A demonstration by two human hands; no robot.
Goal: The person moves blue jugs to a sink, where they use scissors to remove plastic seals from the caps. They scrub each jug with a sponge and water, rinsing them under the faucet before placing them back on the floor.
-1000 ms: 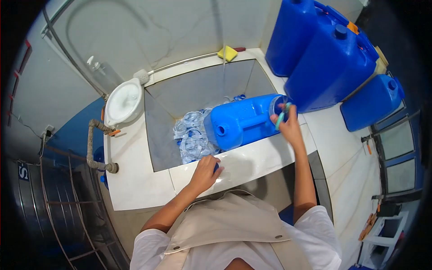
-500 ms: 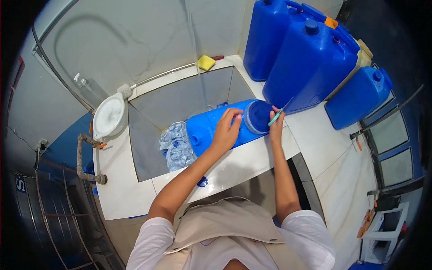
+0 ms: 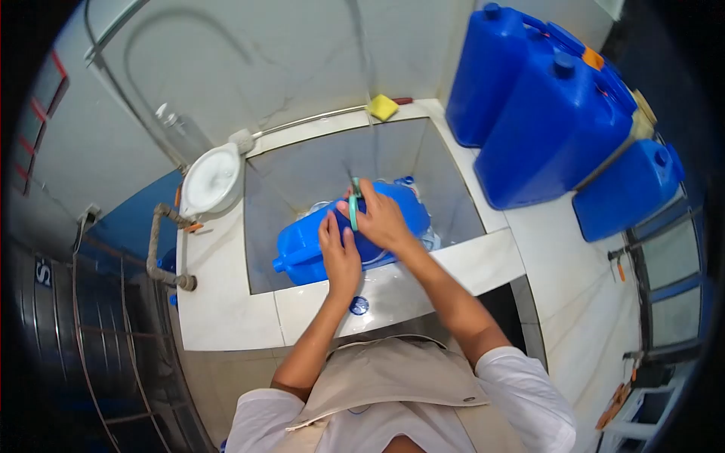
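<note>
A bright blue jerrycan (image 3: 302,245) lies on its side across the sink, its small spout pointing left. Between my hands is its wide dark blue lid (image 3: 370,251), mostly covered by my fingers. My right hand (image 3: 384,220) grips scissors with green handles (image 3: 353,211) over the lid; the blades look thin and blurred, pointing toward the back wall. Bent fingers of my left hand (image 3: 341,263) hold the lid's left edge. Clear plastic pieces (image 3: 430,240) show beside the jerrycan in the sink. A small round blue cap (image 3: 359,305) rests on the front ledge.
Tall blue jerrycans (image 3: 544,136) stand on the right counter, with a smaller blue one (image 3: 623,195) nearby. A white basin (image 3: 211,181) sits left of the sink (image 3: 260,226). A yellow sponge (image 3: 383,108) and a long-handled brush (image 3: 242,140) lie along the back edge.
The jerrycan has turned and shifted left, covering most of the clear plastic pieces. My right hand has swung over the lid with the scissors. My left hand has moved to the lid's left edge.
</note>
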